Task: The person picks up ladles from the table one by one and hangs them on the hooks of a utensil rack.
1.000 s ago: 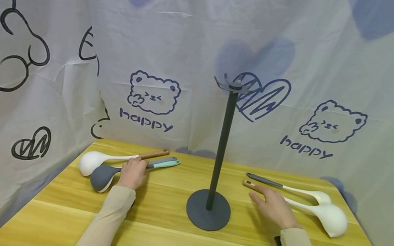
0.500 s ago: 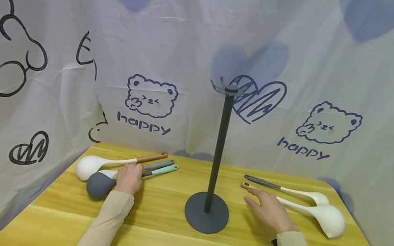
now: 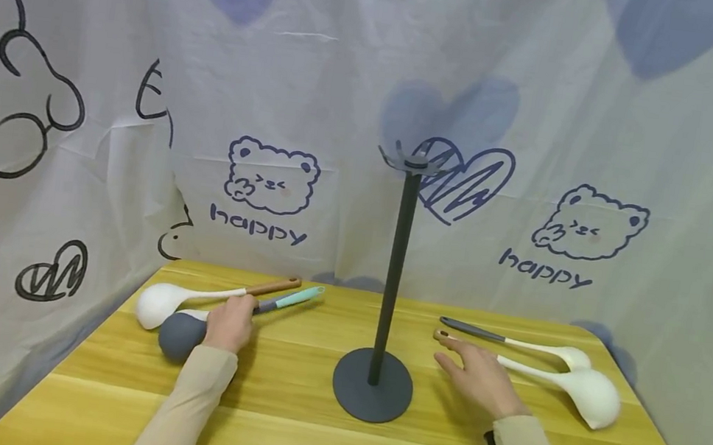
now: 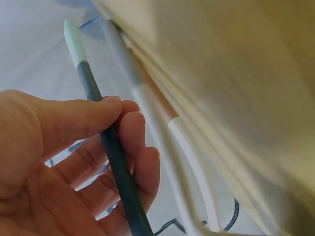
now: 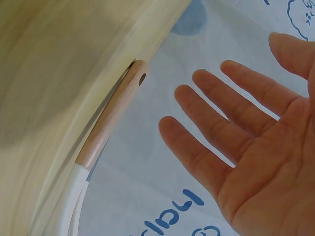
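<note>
My left hand point(image 3: 231, 322) pinches the dark shaft of a soup ladle point(image 3: 181, 337) between thumb and fingers. This ladle has a dark grey bowl and a mint handle end point(image 4: 75, 44). Right behind it lies a ladle with a grey handle point(image 4: 120, 51), overlapped by the mint one in the head view. Farther back rests a white ladle point(image 3: 158, 306) with a brown handle. My right hand point(image 3: 478, 375) is over the brown handle of another white ladle point(image 3: 595, 400), fingers straight and spread, holding nothing; in the right wrist view a gap separates fingers and brown handle point(image 5: 112, 115).
Between the hands stands a dark utensil stand point(image 3: 395, 264) with a round base point(image 3: 371, 399) and hooks point(image 3: 414, 161) on top. A cream spoon-shaped utensil point(image 3: 570, 356) with a dark handle lies at right. A printed cloth point(image 3: 372, 91) hangs behind the wooden table point(image 3: 303, 439).
The dark ladle's bowl has turned over, and its mint end has risen across the grey handle in the left hand's grip. The right hand has barely moved; the head view has shifted slightly.
</note>
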A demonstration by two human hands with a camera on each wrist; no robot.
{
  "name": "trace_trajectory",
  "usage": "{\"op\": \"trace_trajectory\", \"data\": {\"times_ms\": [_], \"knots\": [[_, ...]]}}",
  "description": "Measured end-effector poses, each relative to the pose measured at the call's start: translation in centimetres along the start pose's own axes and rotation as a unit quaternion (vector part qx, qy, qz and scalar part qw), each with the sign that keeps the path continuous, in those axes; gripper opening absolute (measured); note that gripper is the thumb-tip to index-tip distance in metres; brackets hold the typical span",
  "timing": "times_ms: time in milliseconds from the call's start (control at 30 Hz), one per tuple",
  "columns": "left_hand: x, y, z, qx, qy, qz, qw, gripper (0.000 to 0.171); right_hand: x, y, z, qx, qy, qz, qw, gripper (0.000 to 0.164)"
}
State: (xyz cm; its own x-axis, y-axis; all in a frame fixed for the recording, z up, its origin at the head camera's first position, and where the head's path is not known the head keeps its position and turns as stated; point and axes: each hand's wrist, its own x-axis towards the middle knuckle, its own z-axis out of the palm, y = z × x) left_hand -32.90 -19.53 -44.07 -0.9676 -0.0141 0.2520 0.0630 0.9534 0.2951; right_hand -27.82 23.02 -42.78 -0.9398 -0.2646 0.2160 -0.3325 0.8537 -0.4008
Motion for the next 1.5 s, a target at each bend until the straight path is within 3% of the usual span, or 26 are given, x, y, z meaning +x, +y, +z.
{"op": "trace_trajectory", "data": {"times_ms": [333, 567, 767, 933, 1067, 1300, 1500], "knots": [[-0.1, 1.5, -1.7, 0.015, 0.026, 0.024, 0.9993, 0.025, 0.5, -1.2, -0.3, 0.022, 0.059, -0.015, 0.998, 0.046], [-0.2, 3.0, -2.4, -0.004, 0.068, 0.061, 0.9958, 0.042, 0.3, -2.1, -0.9, 0.049, 0.087, -0.014, 0.995, 0.047], [-0.1, 4.2, -2.9, -0.045, 0.111, 0.108, 0.9869, 0.028, 0.4, -2.9, -1.0, 0.071, 0.12, -0.031, 0.99, 0.036], [-0.2, 5.1, -3.6, -0.073, 0.129, 0.125, 0.981, 0.039, 0.8, -3.8, -0.8, 0.087, 0.138, -0.044, 0.986, 0.034], [-0.5, 5.7, -4.0, -0.118, 0.149, 0.141, 0.9715, 0.038, 1.4, -4.7, -1.1, 0.091, 0.161, -0.057, 0.981, 0.031], [-0.3, 7.0, -4.0, -0.22, 0.128, 0.163, 0.953, 0.028, 2.3, -5.9, -2.6, 0.124, 0.195, -0.08, 0.97, 0.031], [-0.3, 7.7, -4.2, -0.241, 0.138, 0.155, 0.948, 0.027, 3.2, -7.1, -4.0, 0.151, 0.227, -0.118, 0.955, 0.028]]}}
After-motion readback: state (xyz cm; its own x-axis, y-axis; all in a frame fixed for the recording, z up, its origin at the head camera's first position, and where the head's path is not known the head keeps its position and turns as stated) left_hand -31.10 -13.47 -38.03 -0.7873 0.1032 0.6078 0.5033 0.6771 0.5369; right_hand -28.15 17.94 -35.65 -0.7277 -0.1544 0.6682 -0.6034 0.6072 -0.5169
